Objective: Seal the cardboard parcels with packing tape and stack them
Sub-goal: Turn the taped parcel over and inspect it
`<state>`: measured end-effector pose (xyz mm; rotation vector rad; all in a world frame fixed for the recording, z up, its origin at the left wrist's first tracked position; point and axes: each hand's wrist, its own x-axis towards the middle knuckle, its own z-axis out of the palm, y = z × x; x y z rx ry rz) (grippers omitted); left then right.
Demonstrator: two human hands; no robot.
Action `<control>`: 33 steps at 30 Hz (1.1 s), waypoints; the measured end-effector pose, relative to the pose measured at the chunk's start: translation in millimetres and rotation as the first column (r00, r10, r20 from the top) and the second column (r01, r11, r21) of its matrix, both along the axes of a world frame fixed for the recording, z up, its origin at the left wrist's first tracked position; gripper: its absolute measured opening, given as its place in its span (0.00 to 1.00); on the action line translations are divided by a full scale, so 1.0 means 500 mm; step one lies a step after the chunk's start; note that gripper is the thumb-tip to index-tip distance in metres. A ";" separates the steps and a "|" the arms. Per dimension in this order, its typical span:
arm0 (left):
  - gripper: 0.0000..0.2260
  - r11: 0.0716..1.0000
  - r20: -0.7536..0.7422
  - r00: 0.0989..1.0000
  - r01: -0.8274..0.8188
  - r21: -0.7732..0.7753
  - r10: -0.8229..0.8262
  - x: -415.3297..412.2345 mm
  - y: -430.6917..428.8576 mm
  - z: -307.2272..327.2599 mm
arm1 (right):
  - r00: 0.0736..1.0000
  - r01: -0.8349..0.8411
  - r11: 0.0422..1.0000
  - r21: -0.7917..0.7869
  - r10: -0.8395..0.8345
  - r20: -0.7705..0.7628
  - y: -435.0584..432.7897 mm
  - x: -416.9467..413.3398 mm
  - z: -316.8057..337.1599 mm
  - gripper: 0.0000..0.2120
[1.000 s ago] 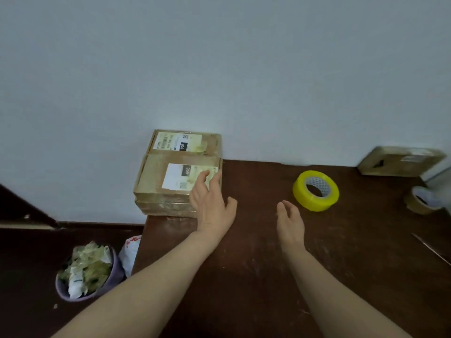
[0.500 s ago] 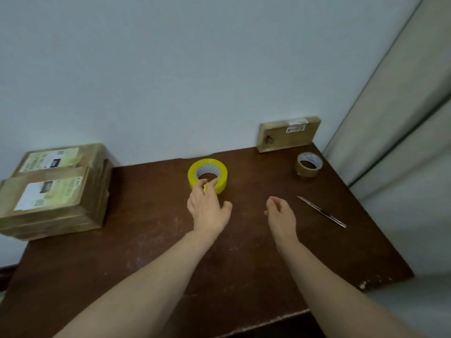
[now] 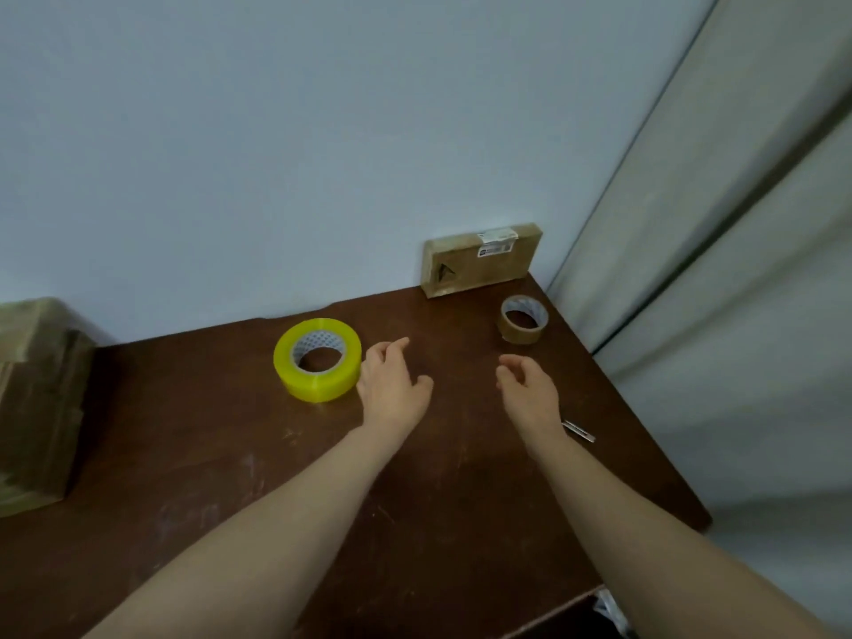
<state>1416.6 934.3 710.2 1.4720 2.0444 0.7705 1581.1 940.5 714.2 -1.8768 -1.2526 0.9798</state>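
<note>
A flat cardboard parcel (image 3: 482, 259) leans upright against the wall at the table's far right corner. At the left edge of view stands a stack of taped cardboard parcels (image 3: 34, 403), partly cut off. A yellow roll of packing tape (image 3: 317, 365) lies flat mid-table. A brown tape roll (image 3: 523, 319) lies in front of the leaning parcel. My left hand (image 3: 392, 387) hovers just right of the yellow roll, fingers relaxed, holding nothing. My right hand (image 3: 528, 392) hovers empty with loosely curled fingers, below the brown roll.
The dark brown wooden table (image 3: 230, 477) ends close on the right and at the front. A thin metal blade (image 3: 578, 431) lies by my right wrist, partly hidden. A pale curtain (image 3: 737, 269) hangs to the right. The wall backs the table.
My view has swung right, away from the parcel stack. My left hand left the stack, passed the yellow roll and now hovers to its right. My right hand moved toward the far right corner.
</note>
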 end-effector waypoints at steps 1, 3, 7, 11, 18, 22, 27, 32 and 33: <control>0.26 1.000 0.013 1.000 0.004 -0.009 -0.004 0.003 0.007 -0.003 | 1.000 -0.012 1.000 0.009 0.012 0.022 0.013 0.003 0.005 0.11; 0.26 1.000 0.032 0.999 0.009 -0.021 -0.008 0.006 0.021 -0.007 | 0.997 -0.048 0.998 0.027 0.046 0.059 0.040 0.008 0.012 0.12; 0.25 1.000 0.052 0.999 -0.013 -0.004 0.013 0.000 0.057 -0.016 | 0.970 -0.179 0.983 0.049 0.168 0.178 0.117 0.021 0.016 0.13; 0.24 0.995 0.078 0.992 -0.101 -0.012 0.102 0.009 0.090 -0.032 | 0.927 -0.287 0.952 0.104 0.249 0.281 0.219 0.042 0.016 0.14; 0.24 0.958 0.100 0.956 -0.264 -0.113 0.275 0.102 0.143 -0.052 | 0.782 -0.530 0.836 0.143 0.416 0.464 0.416 0.108 0.008 0.17; 0.24 0.937 0.093 0.936 -0.327 -0.126 0.340 0.155 0.170 -0.048 | 0.624 -0.668 0.739 0.091 0.489 0.610 0.513 0.121 0.003 0.22; 0.24 0.904 0.065 0.906 -0.408 -0.127 0.418 0.165 0.174 -0.045 | 0.465 -0.764 0.645 0.012 0.538 0.703 0.580 0.115 -0.020 0.28; 0.24 0.879 0.053 0.882 -0.458 -0.135 0.468 0.164 0.168 -0.047 | 0.292 -0.804 0.592 -0.051 0.469 0.833 0.584 0.121 -0.032 0.30; 0.24 0.878 0.052 0.882 -0.459 -0.134 0.469 0.165 0.166 -0.047 | 0.280 -0.804 0.591 -0.060 0.467 0.839 0.579 0.123 -0.032 0.32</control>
